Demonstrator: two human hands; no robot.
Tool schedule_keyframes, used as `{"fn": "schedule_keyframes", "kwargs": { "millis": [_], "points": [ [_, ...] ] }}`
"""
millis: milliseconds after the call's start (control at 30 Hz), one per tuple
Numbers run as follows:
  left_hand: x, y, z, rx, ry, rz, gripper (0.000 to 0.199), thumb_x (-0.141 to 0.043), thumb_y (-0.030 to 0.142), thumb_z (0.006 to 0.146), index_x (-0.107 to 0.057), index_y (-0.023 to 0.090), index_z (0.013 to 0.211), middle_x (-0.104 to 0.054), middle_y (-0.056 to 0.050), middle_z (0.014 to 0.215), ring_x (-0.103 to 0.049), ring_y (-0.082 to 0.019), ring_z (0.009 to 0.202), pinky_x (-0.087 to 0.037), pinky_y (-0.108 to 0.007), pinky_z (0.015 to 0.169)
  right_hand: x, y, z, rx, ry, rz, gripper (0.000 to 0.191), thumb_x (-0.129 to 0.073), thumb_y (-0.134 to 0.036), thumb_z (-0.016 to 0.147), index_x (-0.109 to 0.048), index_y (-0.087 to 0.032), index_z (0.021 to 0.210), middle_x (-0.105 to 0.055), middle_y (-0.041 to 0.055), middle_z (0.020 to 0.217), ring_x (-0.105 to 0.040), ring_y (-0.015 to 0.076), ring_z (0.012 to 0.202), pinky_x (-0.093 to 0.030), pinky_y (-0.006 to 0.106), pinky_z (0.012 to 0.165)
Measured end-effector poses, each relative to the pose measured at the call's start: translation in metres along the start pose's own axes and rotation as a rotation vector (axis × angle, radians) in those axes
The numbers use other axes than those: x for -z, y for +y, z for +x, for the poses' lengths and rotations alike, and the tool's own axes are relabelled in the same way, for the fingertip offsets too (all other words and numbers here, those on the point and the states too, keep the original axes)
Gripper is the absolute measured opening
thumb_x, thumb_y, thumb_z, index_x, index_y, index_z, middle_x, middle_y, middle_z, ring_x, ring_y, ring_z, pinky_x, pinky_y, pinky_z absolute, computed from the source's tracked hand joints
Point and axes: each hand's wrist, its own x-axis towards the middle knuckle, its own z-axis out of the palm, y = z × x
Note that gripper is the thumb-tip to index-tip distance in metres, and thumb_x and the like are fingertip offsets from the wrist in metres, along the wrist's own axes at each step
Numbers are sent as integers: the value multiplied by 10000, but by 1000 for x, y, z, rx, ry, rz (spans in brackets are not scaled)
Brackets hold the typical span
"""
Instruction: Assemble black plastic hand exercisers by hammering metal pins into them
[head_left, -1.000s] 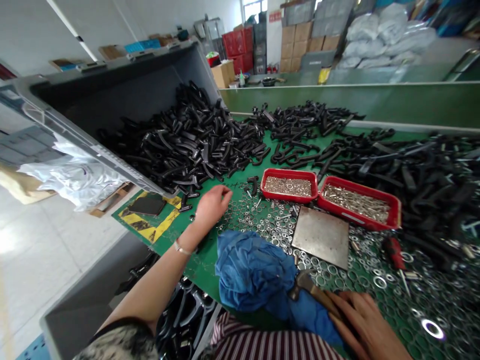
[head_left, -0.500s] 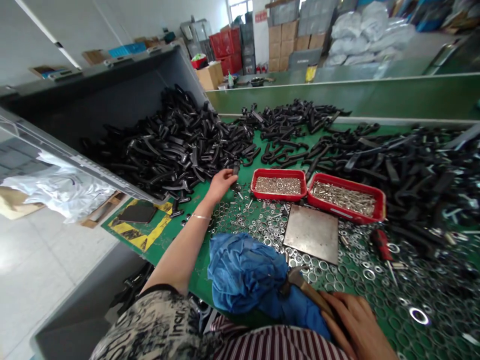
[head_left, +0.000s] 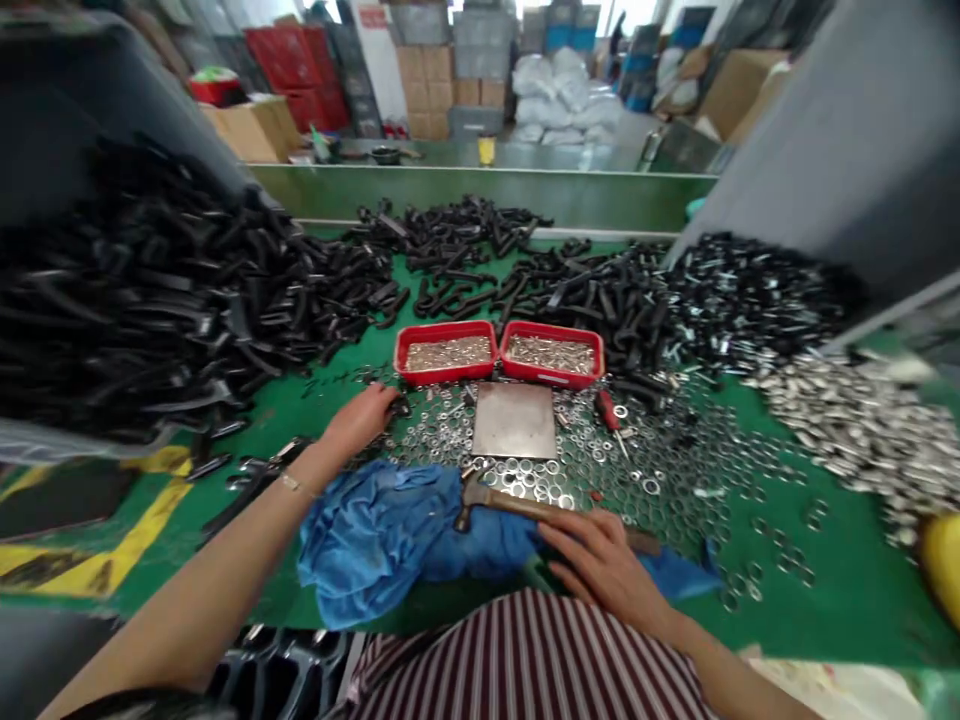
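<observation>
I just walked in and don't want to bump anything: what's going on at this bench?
A person sits or stands at a green bench. Their right hand lies on the handle of a hammer, its head over blue cloth. Their left hand is at a small dark part; whether it grips it is unclear. A metal plate lies before two red trays of small metal pieces, with black parts heaped beyond.

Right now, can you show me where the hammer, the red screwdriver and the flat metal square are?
Hammer [head_left: 517, 506]: head view, on its wooden handle.
Red screwdriver [head_left: 606, 408]: head view, on its handle.
Flat metal square [head_left: 514, 420]: head view, middle of its top.
</observation>
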Motion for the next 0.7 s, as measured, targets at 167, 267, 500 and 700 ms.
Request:
{"fn": "schedule_keyframes", "kwargs": {
  "millis": [167,267,500,700],
  "points": [
    [-9,0,-1,-78,-24,318,256,-379,209,908,-613,140,984,-606,-170,1026,-623,-290,914,-485,-371,791,-2,1,-85,-314,98,-99,305,-570,-321,948,-649,-373,1238,-625,59,1267,-544,273,1085,-454,470,923],
    [-7,1,2,-36,-33,316,231,-423,252,899,-613,143,973,-617,-169,1031,-632,-287,947,-487,-351,817,-1,17,-68,-405,96,53,250,-503,-290,980,-696,-316,1137,-605,83,1229,-533,265,1110,-455,479,951],
    [1,-15,22,18,-67,23,187,-552,309,766,-621,172,872,-682,-106,910,-651,-250,813,-472,-295,714,28,39,-26,-361,146,230,233,-472,-292,984,-679,-263,1088,-586,90,1235,-525,254,1186,-440,473,1022],
    [9,-15,9,181,151,-129,295,-553,459,764,-604,180,843,-689,-94,785,-648,-275,744,-422,-308,619,62,96,-66,-669,303,155,258,-476,-376,958,-673,-221,1017,-676,84,1037,-632,231,955,-506,398,876]
  ]
}}
